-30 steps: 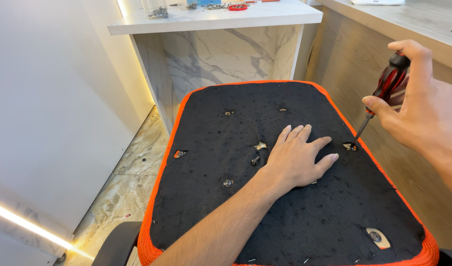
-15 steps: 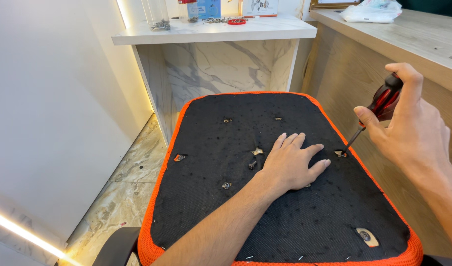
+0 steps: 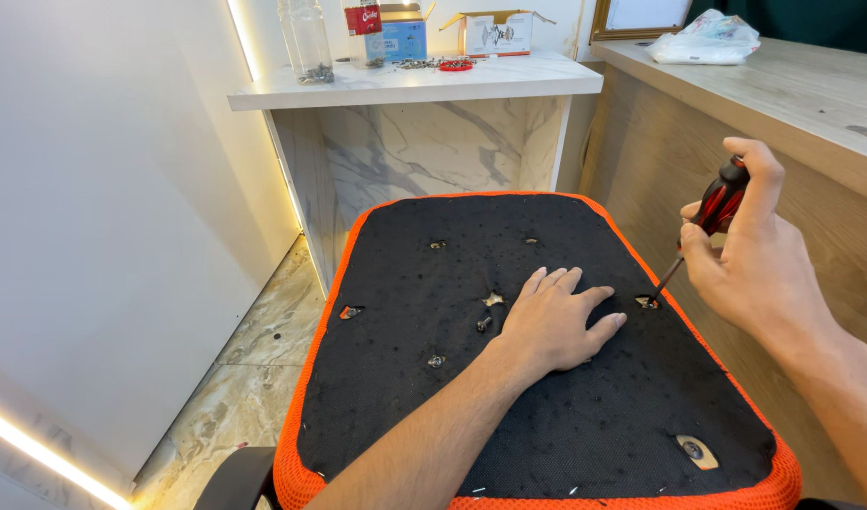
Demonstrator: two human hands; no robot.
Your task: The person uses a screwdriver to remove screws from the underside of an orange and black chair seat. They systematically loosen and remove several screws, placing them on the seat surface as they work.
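Screwdriver set at the seat edge.
Right hand (image 3: 750, 260) grips a red-and-black screwdriver (image 3: 705, 224), its tip seemingly in a screw hole (image 3: 647, 302); left hand (image 3: 552, 321) lies flat, released, on the upturned chair seat (image 3: 566, 416).

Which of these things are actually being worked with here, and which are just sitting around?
In use:
right hand
screwdriver
screw hole
left hand
upturned seat

Lying about:
loose screw
bottles
cardboard box
plastic bag

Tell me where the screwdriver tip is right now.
In the head view, the screwdriver, held in the right hand, has its tip in a screw hole near the seat's right edge, beside the left hand.
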